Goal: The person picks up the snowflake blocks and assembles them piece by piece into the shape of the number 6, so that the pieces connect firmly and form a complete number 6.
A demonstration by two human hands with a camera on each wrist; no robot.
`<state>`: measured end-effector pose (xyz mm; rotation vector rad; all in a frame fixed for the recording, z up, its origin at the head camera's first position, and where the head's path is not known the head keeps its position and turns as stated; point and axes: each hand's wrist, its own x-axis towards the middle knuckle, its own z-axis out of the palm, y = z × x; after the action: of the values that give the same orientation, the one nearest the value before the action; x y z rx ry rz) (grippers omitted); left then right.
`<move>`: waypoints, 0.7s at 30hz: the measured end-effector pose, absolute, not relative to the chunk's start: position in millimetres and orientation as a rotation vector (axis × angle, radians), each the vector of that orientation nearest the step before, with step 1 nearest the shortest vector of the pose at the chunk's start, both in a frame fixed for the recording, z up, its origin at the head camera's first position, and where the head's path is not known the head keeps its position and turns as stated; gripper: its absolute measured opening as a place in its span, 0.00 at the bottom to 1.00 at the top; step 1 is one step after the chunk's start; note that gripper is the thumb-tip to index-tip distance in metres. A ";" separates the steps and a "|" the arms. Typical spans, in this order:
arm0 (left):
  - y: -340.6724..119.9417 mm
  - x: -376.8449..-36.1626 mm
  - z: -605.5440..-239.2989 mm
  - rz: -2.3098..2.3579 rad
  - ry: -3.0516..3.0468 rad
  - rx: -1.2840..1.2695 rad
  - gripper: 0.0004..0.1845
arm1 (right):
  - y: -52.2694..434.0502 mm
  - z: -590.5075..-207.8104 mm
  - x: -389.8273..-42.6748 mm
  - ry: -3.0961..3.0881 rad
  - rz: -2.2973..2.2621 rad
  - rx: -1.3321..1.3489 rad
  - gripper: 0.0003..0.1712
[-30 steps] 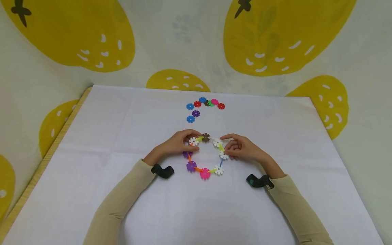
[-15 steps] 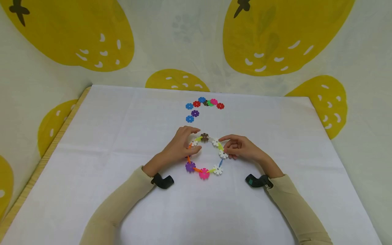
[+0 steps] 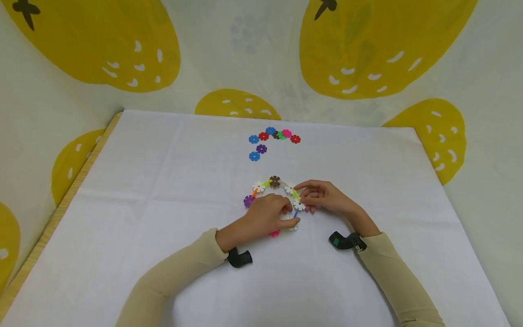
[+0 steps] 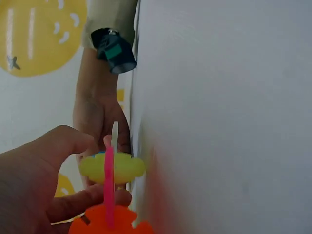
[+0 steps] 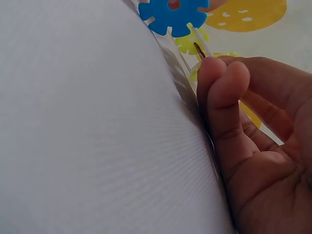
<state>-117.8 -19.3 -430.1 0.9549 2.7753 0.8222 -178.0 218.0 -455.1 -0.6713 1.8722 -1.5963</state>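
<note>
A ring of interlocking notched plastic discs in several colours stands on the white cloth, its brown disc [image 3: 274, 181] at the far side. My left hand [image 3: 267, 214] reaches across the ring and hides part of its near side. Its thumb and fingers are apart, around the lower right part, near a white disc [image 3: 293, 227] and a blue disc [image 5: 173, 14]. The yellow disc [image 4: 112, 167] and pink disc [image 4: 109, 187] show beside these fingers in the left wrist view. My right hand [image 3: 326, 196] pinches a white disc [image 3: 299, 204] on the ring's right side.
Several loose notched discs lie beyond the ring, among them a purple disc [image 3: 261, 149] and a red disc [image 3: 295, 139]. The white cloth [image 3: 196, 150] covers the table, whose wooden edge [image 3: 61, 200] shows at left. A patterned curtain [image 3: 245, 54] hangs behind.
My left hand has left the upper left of the ring and moved right and nearer, across to its lower right. My right hand stays at the same place on the ring.
</note>
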 end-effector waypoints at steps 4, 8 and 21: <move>-12.8 -121.0 -434.1 0.806 2.744 0.898 0.15 | 219.5 -457.3 -178.6 1.846 -1.615 -0.670 0.25; -9.7 -121.9 -437.4 0.847 2.726 0.894 0.11 | 220.1 -456.8 -178.7 1.836 -1.628 -0.676 0.30; -5.4 -112.4 -441.4 0.972 2.818 0.890 0.11 | 218.0 -451.5 -176.0 1.859 -1.580 -0.597 0.32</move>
<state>-112.4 -5.4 -441.4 0.8900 2.8183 0.9719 -176.0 218.0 -451.5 -0.5969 1.8588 -1.5797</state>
